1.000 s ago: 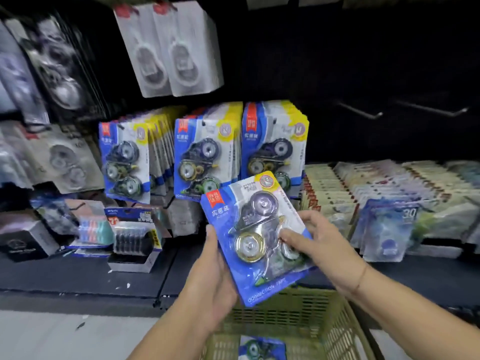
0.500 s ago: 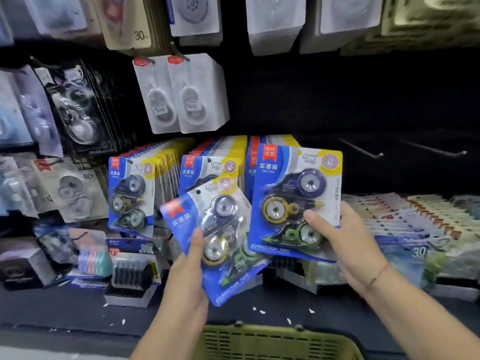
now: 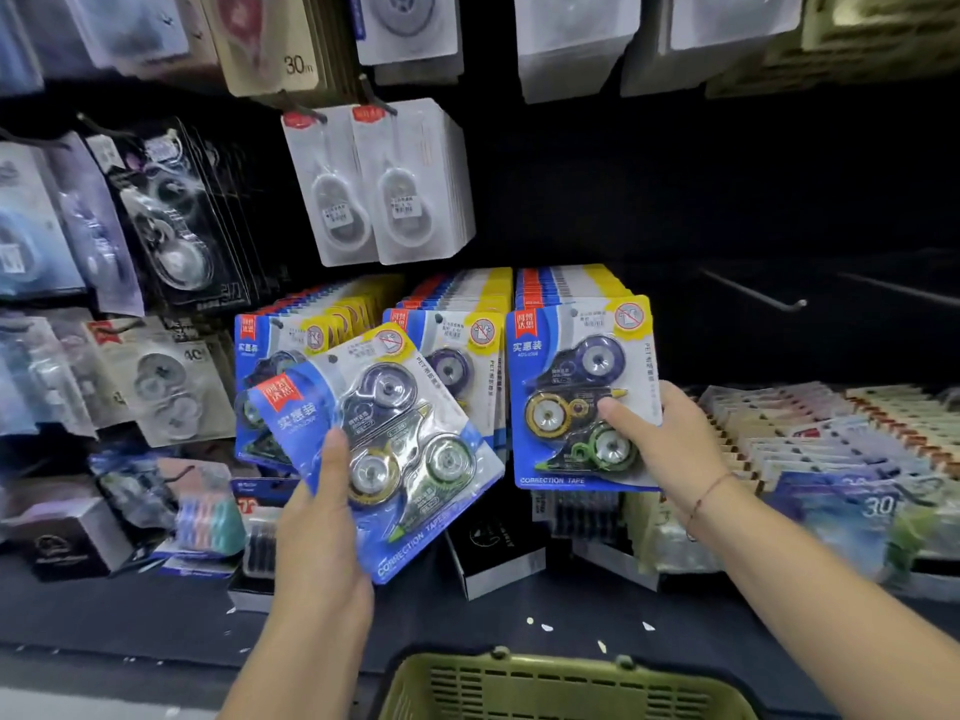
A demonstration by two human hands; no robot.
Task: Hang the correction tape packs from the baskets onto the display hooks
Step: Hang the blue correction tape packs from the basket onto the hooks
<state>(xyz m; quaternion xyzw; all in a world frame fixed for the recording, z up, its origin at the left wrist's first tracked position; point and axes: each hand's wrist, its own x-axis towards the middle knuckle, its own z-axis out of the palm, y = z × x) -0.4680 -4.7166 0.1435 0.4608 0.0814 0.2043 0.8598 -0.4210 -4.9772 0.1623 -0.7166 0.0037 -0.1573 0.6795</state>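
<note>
While a slotted green plastic basket [image 3: 561, 672] sits just in front of the dark shelf [image 3: 519, 610] and its front edge, a person's left hand [image 3: 322, 517] grips a glossy blue-and-yellow correction tape pack [image 3: 379, 444], which is tilted. The thumb presses the clear blister over three round dispensers. The right hand [image 3: 660, 444] pinches a second pack [image 3: 582, 392] at its right edge, holding it upright before the rightmost of three hanging rows [image 3: 566, 283] of matching cards. Thin bare metal hooks [image 3: 753, 292] jut from the black back panel further right. Flat white rectangular packs [image 3: 410, 189] hang above.
</note>
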